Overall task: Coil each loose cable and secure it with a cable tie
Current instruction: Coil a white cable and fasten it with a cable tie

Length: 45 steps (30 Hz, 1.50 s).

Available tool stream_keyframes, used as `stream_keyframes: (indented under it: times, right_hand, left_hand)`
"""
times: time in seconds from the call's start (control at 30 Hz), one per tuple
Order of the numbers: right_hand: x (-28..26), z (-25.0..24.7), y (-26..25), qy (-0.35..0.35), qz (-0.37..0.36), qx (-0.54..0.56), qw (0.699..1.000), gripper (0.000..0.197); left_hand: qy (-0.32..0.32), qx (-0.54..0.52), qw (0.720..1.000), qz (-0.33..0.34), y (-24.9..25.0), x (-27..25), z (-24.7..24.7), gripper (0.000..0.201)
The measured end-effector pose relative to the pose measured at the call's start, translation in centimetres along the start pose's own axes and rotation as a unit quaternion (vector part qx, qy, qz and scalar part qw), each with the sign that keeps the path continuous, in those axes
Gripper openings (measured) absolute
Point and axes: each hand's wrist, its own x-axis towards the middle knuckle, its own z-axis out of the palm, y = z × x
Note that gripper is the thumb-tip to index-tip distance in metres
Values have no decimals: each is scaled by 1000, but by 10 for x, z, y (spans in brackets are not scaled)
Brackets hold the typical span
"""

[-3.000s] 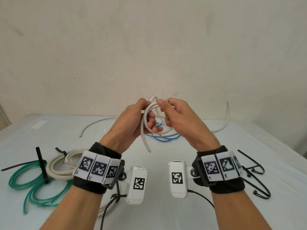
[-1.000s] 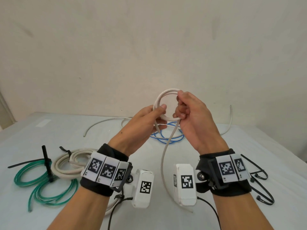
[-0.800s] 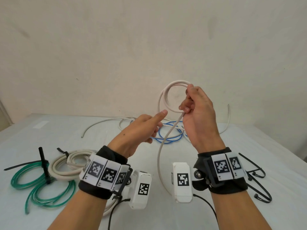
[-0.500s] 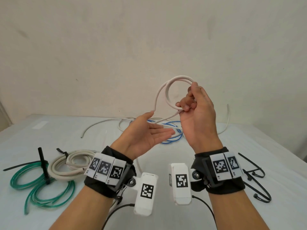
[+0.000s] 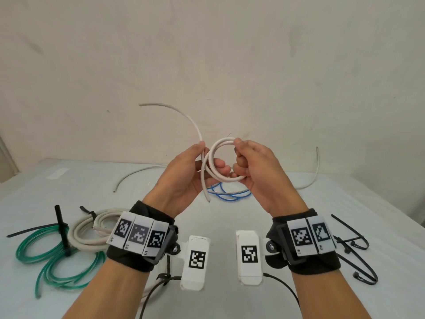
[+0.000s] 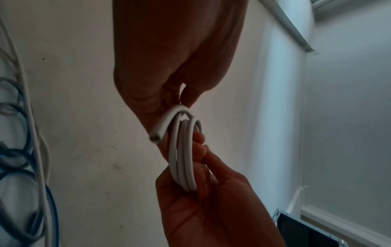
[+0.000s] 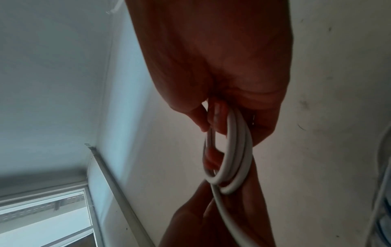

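Note:
In the head view both hands hold a small coil of white cable (image 5: pixel 224 178) up above the table. My left hand (image 5: pixel 203 156) pinches the coil's left side, thumb on top. My right hand (image 5: pixel 239 157) grips its right side with curled fingers. One free tail (image 5: pixel 184 113) arcs up and to the left; a short cut end (image 5: pixel 207 194) hangs below the left hand. The left wrist view shows the coil (image 6: pixel 184 158) edge-on, with its cut end (image 6: pixel 155 135) beside the fingers. The right wrist view shows the loops (image 7: pixel 232 150) running through my right fingers (image 7: pixel 217 120).
On the white table (image 5: pixel 218 226) at left lie a green cable coil (image 5: pixel 46 256) with a black tie and a thick beige coil (image 5: pixel 85 229). A blue cable (image 5: pixel 230 194) lies under the hands. Thin loose cables (image 5: pixel 138 173) (image 5: pixel 317 166) lie at the back. Black cable ties (image 5: pixel 354 245) lie at right.
My left hand, open and palm up half a second ago, now pinches the coil's left side. The right hand lowered the coil, and the free tail swung up to the left.

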Motion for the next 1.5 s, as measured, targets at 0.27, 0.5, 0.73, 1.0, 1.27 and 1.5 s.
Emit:
stream_keyframes:
  times: [0.27,0.5,0.73,1.0,1.27,1.5]
  right_hand:
    - [-2,5,7,-23,-21,-144,989,57]
    - [-1,4,12,-28,-25,-205,978,35]
    - [-1,-1,9,-41,-13,-200,979,35]
    - [-2,2,7,-62,5,-154,986,31]
    - [-9,4,4,-147,-65,-203,966,68]
    - [-2,1,14,-46,-147,-472,868,55]
  left_hand:
    - [4,159,987,-3,5,-5,-1,30]
    - [8,201,979,-30,6,-1,-3,41]
    - [-3,270,963,20,-3,2,6,41]
    - [47,247,967,37,-2,0,12,49]
    - [75,291,953,42,-3,5,3,49]
    - [36,355,933,54,-2,5,-8,49]
